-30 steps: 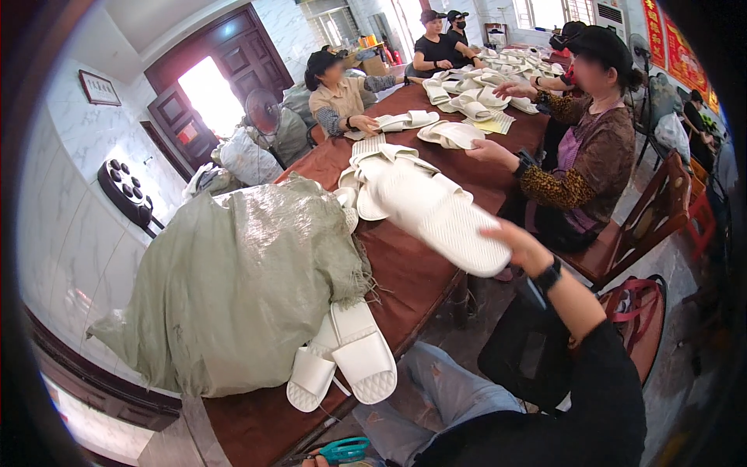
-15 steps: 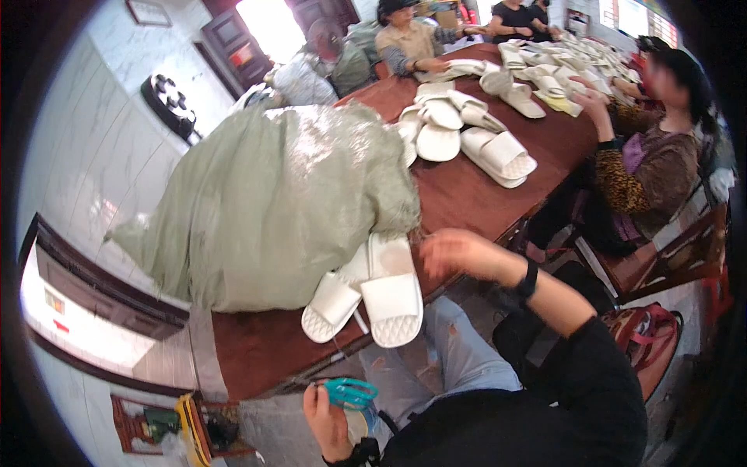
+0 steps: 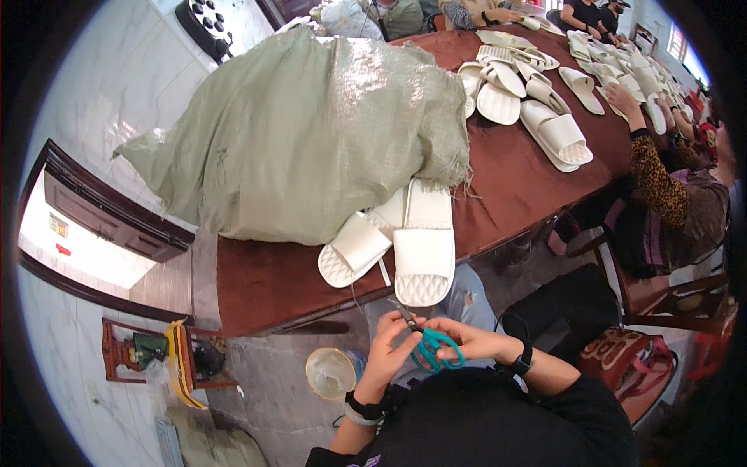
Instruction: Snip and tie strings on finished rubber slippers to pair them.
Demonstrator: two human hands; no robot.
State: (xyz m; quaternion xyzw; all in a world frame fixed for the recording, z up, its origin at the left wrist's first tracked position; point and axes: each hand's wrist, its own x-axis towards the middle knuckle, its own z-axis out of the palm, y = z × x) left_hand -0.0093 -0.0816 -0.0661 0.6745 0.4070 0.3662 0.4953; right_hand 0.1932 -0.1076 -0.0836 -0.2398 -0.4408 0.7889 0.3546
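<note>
A pair of scissors with teal handles (image 3: pixel 437 352) is between my two hands, dark blades pointing up and away from me. My left hand (image 3: pixel 389 346) is closed, its fingertips pinched around the scissors near the blades. My right hand (image 3: pixel 476 342) grips the teal handle loops from the other side. Just beyond the blades, a white slipper (image 3: pixel 425 249) with a quilted sole sticks out over the table edge. Beside it lies a second white slipper (image 3: pixel 354 251), tilted to the left. A thin dark thread hangs below that one.
A large green woven sack (image 3: pixel 311 148) lies behind the slippers on the brown-covered table (image 3: pixel 513 210). White slippers (image 3: pixel 498 101) are piled farther back. Co-workers sit along the table; one hand (image 3: pixel 622 103) touches the slippers. A tub (image 3: pixel 331 373) stands below left, a red bag (image 3: pixel 626 362) at right.
My left hand has brought the scissors up from the lower left to the middle. My right hand has come down from beside the slippers and taken hold of the handles. The view has shifted.
</note>
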